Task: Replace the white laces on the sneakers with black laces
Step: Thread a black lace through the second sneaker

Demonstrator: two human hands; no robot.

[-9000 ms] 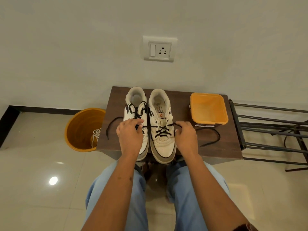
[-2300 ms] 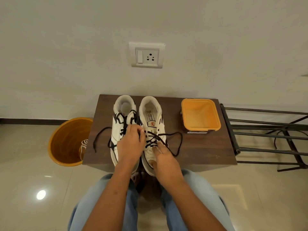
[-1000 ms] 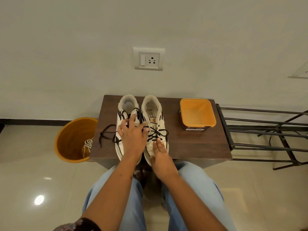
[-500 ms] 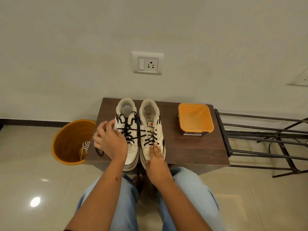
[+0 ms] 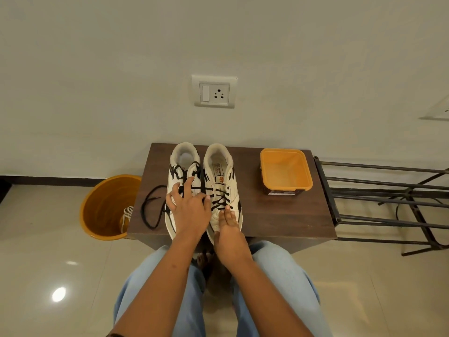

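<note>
both sneakers wear black laces now, left hand [image 5: 188, 210] spread flat on the left sneaker [image 5: 182, 183], right hand [image 5: 227, 229] relaxed on the right sneaker [image 5: 222, 181], gripping nothing; next i'd tidy the loose lace end [image 5: 151, 210].

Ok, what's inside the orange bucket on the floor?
A bunch of white laces lies against the inner right wall of the bucket. The table edge covers the rest of that side, so anything more there is hidden.

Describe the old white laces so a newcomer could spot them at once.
Start at the brown table by the wall. Left of it on the floor stands an orange bucket. The white laces lie bunched inside it, against its right wall, unlike the black lace looped on the table.
</note>
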